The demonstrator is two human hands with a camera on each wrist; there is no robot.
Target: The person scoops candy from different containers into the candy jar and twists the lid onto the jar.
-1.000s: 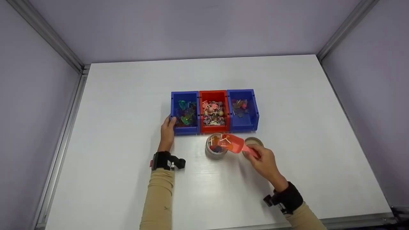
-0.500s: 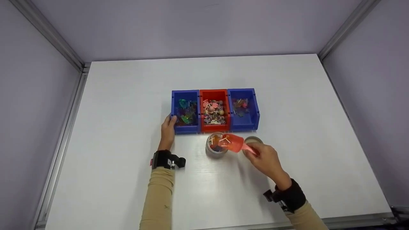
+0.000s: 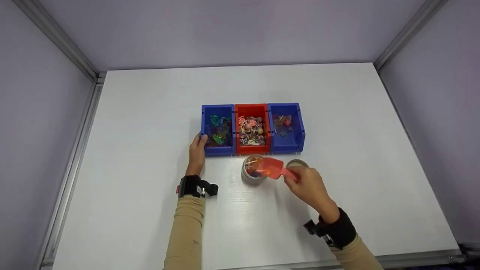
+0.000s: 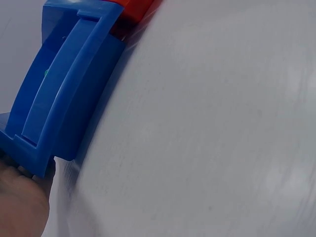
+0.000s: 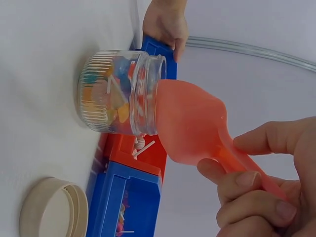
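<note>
A coral-red plastic scoop [image 3: 270,167] is tipped over the mouth of a ribbed glass jar [image 5: 111,94]; my right hand [image 3: 308,187] grips its handle. In the right wrist view the scoop's lip overlaps the jar's rim. Colourful candies with white sticks lie inside the jar. My left hand [image 3: 196,154] holds the near left corner of the left blue bin [image 3: 218,151], thumb over the rim. That bin contains shiny green and dark wrapped pieces. Beside it, a red bin [image 3: 252,150] holds small lollipops, and another blue bin [image 3: 287,147] has a few wrapped pieces toward its back.
A beige round lid [image 5: 54,210] lies on the white table [image 3: 131,150] to the right of the jar, partly covered by my right hand in the head view. The bins stand joined in a row just beyond the jar. Pale walls [image 3: 240,33] enclose the table.
My right hand has tilted the scoop further over the jar, and the sticks seen in it earlier no longer show there. My left hand stays at the bin.
</note>
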